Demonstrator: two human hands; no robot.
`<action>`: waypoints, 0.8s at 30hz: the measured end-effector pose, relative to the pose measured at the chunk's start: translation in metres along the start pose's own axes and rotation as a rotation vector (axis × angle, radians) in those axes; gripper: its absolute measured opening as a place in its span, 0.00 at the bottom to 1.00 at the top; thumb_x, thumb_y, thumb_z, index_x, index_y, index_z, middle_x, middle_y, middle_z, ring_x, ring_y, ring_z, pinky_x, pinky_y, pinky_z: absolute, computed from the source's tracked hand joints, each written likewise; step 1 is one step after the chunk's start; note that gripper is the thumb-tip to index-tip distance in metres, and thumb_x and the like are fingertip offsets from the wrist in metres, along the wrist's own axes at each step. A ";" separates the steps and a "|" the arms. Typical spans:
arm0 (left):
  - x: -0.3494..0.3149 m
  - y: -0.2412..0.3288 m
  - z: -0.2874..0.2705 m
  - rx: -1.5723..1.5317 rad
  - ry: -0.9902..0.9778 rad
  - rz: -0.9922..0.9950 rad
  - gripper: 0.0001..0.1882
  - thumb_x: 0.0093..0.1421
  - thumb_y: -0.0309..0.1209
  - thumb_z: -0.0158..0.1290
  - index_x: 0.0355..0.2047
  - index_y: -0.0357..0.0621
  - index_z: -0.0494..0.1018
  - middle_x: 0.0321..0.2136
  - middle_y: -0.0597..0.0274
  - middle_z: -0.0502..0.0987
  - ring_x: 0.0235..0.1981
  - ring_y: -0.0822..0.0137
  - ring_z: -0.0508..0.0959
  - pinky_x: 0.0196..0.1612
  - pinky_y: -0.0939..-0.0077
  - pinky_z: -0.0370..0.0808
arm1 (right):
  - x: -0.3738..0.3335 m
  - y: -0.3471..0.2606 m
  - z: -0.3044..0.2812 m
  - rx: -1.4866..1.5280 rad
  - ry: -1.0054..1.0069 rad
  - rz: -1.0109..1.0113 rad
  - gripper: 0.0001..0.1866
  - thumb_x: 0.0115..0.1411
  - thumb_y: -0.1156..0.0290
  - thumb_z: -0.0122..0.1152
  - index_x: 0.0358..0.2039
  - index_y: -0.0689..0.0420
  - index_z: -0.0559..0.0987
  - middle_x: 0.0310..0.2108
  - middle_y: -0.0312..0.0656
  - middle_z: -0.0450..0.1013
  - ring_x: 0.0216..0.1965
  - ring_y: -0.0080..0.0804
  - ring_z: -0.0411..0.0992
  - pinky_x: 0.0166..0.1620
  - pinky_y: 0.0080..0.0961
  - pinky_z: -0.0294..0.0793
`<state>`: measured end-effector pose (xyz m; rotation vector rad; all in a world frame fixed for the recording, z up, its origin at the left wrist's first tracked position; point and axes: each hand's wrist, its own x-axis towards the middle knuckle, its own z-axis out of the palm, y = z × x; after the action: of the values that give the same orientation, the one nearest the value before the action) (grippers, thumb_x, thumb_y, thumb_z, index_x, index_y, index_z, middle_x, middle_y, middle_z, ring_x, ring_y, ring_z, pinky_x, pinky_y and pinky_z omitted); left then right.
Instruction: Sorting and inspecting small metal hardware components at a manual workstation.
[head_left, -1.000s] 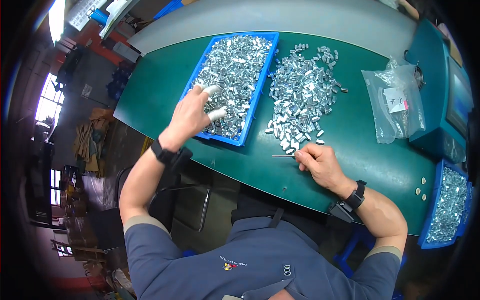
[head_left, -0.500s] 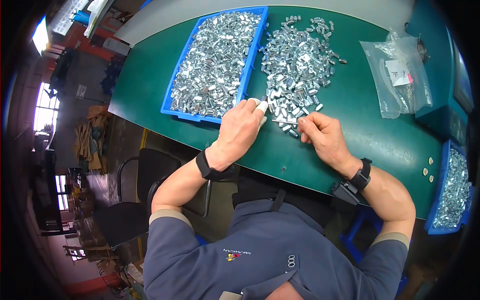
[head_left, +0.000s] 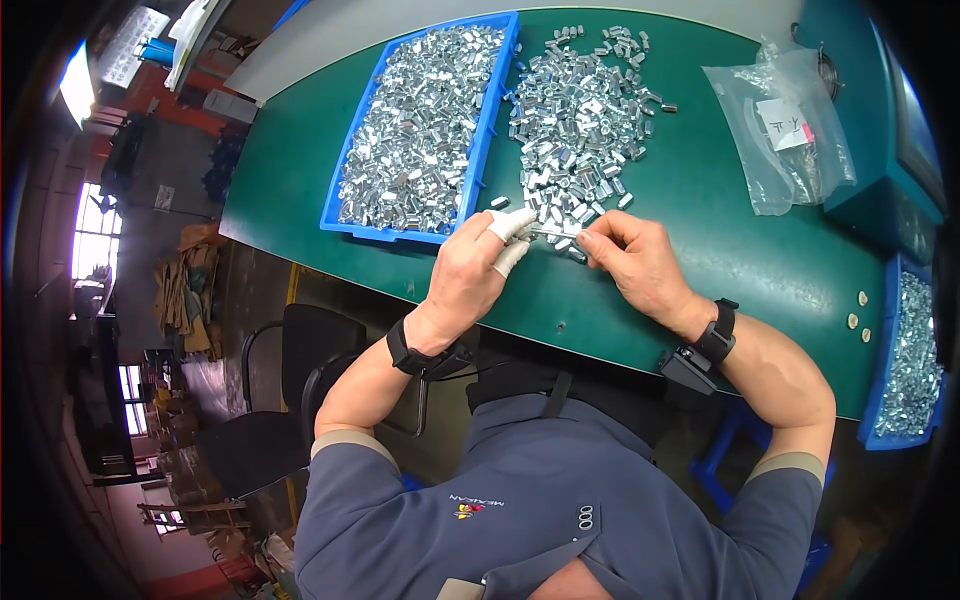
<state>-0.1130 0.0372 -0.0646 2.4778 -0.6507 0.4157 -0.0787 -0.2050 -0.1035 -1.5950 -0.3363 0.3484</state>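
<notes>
My left hand [head_left: 468, 268], white finger covers on its thumb and index finger, is pinched near the pile's front edge. A small metal nut seems to be between those fingertips, mostly hidden by them. In my right hand [head_left: 640, 268], thumb and fingers grip a thin metal rod [head_left: 556, 234], which points left and reaches the left fingertips. Just beyond both hands lies a loose pile of long silvery nuts [head_left: 585, 120]. One single nut [head_left: 500, 202] rests between the pile and a blue tray [head_left: 478, 150] full of similar pieces.
A clear plastic bag [head_left: 775, 140] with a white label lies at the right of the green table [head_left: 640, 335]. Beyond it stands a teal machine housing [head_left: 870, 160]. A second blue tray [head_left: 872, 405] of small metal parts sits far right, near several small pale pieces [head_left: 853, 321].
My left hand has turned and come nearer the right, its covered fingertips now meeting the rod's tip. A lone nut now shows beside the tray. The view has shifted slightly.
</notes>
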 end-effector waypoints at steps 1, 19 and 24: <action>0.000 0.000 -0.001 0.002 0.004 0.002 0.25 0.54 0.17 0.65 0.54 0.41 0.77 0.34 0.58 0.80 0.34 0.60 0.81 0.39 0.67 0.78 | 0.000 0.001 0.000 -0.002 -0.001 -0.004 0.12 0.69 0.66 0.63 0.34 0.61 0.82 0.24 0.31 0.75 0.27 0.14 0.68 0.30 0.18 0.66; 0.011 -0.001 -0.008 -0.119 -0.052 0.024 0.16 0.58 0.23 0.64 0.48 0.43 0.80 0.35 0.55 0.81 0.36 0.54 0.82 0.40 0.66 0.80 | -0.003 0.000 0.001 -0.055 0.024 -0.148 0.05 0.66 0.74 0.66 0.35 0.63 0.81 0.29 0.32 0.77 0.31 0.16 0.71 0.34 0.19 0.71; 0.006 0.007 -0.008 -0.337 -0.173 -0.163 0.12 0.59 0.25 0.65 0.44 0.41 0.81 0.35 0.55 0.83 0.36 0.56 0.83 0.41 0.68 0.79 | -0.005 0.001 0.004 -0.061 0.063 -0.234 0.05 0.64 0.74 0.67 0.33 0.62 0.82 0.24 0.37 0.77 0.26 0.18 0.71 0.29 0.21 0.69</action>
<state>-0.1128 0.0344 -0.0533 2.2351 -0.5311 0.0250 -0.0844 -0.2037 -0.1047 -1.6027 -0.4843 0.1089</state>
